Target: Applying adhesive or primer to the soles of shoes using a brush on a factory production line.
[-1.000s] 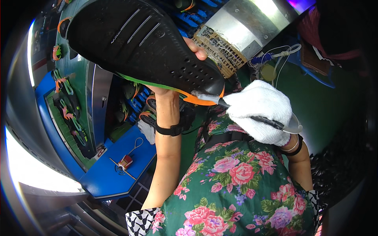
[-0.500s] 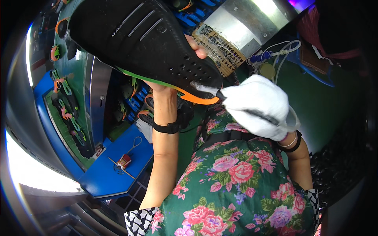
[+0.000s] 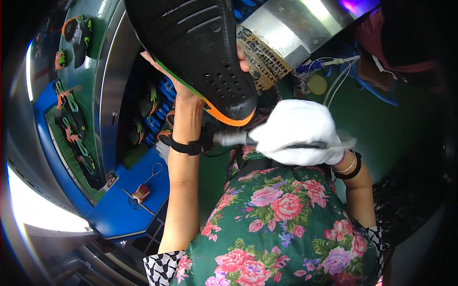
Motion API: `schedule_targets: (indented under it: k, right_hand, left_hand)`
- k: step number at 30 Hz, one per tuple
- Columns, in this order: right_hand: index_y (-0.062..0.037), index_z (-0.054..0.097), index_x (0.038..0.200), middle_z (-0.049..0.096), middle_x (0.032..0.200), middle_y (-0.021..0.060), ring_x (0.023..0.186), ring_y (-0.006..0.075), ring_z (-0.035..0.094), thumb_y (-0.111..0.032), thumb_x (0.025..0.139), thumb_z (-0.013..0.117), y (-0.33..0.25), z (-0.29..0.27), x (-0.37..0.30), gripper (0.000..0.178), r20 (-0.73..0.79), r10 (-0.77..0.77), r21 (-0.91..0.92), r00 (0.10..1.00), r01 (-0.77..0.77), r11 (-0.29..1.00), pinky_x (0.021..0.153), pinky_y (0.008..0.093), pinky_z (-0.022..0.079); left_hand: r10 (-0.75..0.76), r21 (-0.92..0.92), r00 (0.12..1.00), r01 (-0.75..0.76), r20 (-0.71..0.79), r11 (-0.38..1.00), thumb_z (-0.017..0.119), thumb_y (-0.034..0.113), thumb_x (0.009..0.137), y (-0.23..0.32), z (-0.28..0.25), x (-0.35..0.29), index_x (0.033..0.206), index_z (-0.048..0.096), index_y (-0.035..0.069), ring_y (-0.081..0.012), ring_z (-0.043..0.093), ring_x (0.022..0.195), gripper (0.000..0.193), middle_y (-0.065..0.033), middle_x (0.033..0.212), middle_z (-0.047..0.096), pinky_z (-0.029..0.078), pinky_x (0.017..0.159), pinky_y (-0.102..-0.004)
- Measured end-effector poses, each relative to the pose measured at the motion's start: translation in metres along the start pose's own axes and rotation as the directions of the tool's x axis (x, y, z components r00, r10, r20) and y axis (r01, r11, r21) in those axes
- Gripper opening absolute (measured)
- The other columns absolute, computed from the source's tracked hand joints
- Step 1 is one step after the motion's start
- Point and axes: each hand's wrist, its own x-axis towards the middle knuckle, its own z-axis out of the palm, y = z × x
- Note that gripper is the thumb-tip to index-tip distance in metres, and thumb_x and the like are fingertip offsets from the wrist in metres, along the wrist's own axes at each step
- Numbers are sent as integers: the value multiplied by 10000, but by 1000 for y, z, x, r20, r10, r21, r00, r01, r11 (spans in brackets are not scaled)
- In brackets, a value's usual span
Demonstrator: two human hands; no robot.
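Note:
A large black shoe sole (image 3: 200, 52), edged in green and orange with several small holes near its heel end, is held up in front of me. Bare, my left hand (image 3: 187, 93) wraps round it from beneath, its fingertips showing at the right edge. My right hand (image 3: 298, 131), in a white glove, is closed round a brush (image 3: 233, 139) with a dark handle and pale bristles. The brush is blurred, below the sole's orange heel end and apart from it, beside my left wrist. Wet-looking streaks show on the heel end.
Orange, green and black shoe parts (image 3: 71, 136) lie on a green belt at the left. A blue table (image 3: 114, 214) carries a small red object (image 3: 141, 193) and a wire loop. Blue racks with shoes stand behind my left arm. A printed cardboard piece (image 3: 262, 57) adjoins a metal panel (image 3: 281, 24).
My right hand has drawn the brush off the sole's heel, down and to the left. The sole has turned more upright in my left hand, its heel end shifting slightly left.

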Motion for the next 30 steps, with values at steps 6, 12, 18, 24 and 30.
schedule_targets:
  k: [6,12,18,24,30]
  right_hand:
    - [-92,772,1044,741,921,54,748,240,665,-57,778,789,9,9,-2,268,-65,-79,-450,995,42,892,651,344,544]
    - [-101,782,1001,757,1030,76,811,250,680,-101,763,810,5,-5,3,239,94,-97,-70,991,104,992,678,369,553]
    - [-85,756,1064,753,1060,90,833,250,684,-93,813,756,10,11,0,252,238,-40,-377,970,130,917,679,375,551]
    - [-118,757,1071,743,1061,52,859,247,691,-134,812,775,13,8,1,260,162,-148,-339,976,196,920,761,354,561]
    - [-95,757,1020,736,1021,65,821,269,664,-115,785,776,16,3,14,237,240,-123,-24,963,132,991,730,373,540]
  left_hand:
    - [-114,-144,988,98,-103,985,295,967,782,-7,2,-1,1409,497,-14,-343,681,921,1182,-254,1134,634,577,827,-474]
    - [-207,-153,978,200,-33,968,234,991,741,-10,-10,3,1445,463,-14,-375,712,910,1248,-280,1147,650,608,820,-499]
    - [-273,-109,961,268,-34,957,213,962,767,-9,-6,-1,1469,441,-7,-392,744,865,1218,-289,1128,677,643,775,-511]
    - [-440,-68,881,435,-175,898,296,875,860,-6,1,-10,1446,473,-8,-385,752,829,1075,-254,1127,690,661,718,-492]
    - [-471,145,840,519,-269,842,333,791,937,-2,-6,-1,1397,510,-30,-374,757,760,958,-267,1036,706,670,639,-445]
